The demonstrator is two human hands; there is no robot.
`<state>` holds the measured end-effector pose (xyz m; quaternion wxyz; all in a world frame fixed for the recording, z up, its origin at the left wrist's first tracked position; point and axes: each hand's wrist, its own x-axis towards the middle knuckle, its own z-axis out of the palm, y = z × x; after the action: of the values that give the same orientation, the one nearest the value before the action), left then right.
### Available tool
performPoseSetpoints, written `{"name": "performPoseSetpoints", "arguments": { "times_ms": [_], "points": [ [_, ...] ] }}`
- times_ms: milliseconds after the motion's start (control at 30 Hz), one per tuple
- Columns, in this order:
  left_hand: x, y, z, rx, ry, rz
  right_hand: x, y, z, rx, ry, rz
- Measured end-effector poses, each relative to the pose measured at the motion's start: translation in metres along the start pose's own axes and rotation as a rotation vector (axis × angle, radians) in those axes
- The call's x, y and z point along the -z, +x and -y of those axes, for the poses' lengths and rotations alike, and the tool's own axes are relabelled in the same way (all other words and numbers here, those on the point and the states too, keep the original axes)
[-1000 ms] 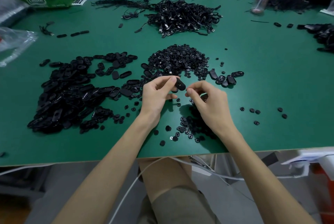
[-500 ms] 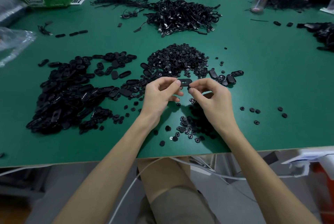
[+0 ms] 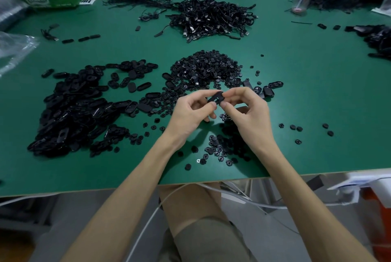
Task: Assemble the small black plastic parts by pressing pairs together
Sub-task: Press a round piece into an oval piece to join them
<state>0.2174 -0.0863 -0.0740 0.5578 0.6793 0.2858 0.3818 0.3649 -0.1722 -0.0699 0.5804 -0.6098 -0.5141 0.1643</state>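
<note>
Now we pinch one oval part [image 3: 215, 98] between both hands, held up off the table [image 3: 317, 97], in front of the round-piece pile [image 3: 205, 67]. Left hand [image 3: 190, 113]: thumb and forefinger curl on its near-left end. Right hand [image 3: 247, 118]: fingertips curl on the other end, probably seating a round piece; that is hidden, so we cannot tell. Ovals heap [image 3: 80, 109] lies left, handy for refills.
</note>
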Motion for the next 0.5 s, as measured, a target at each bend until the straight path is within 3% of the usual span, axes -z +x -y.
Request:
{"name": "performPoseSetpoints", "arguments": {
  "times_ms": [500],
  "points": [
    [0.0018, 0.0017, 0.0026, 0.032, -0.115, -0.175, -0.0001, 0.0002, -0.0002, -0.005, -0.019, -0.019]
  ]
}}
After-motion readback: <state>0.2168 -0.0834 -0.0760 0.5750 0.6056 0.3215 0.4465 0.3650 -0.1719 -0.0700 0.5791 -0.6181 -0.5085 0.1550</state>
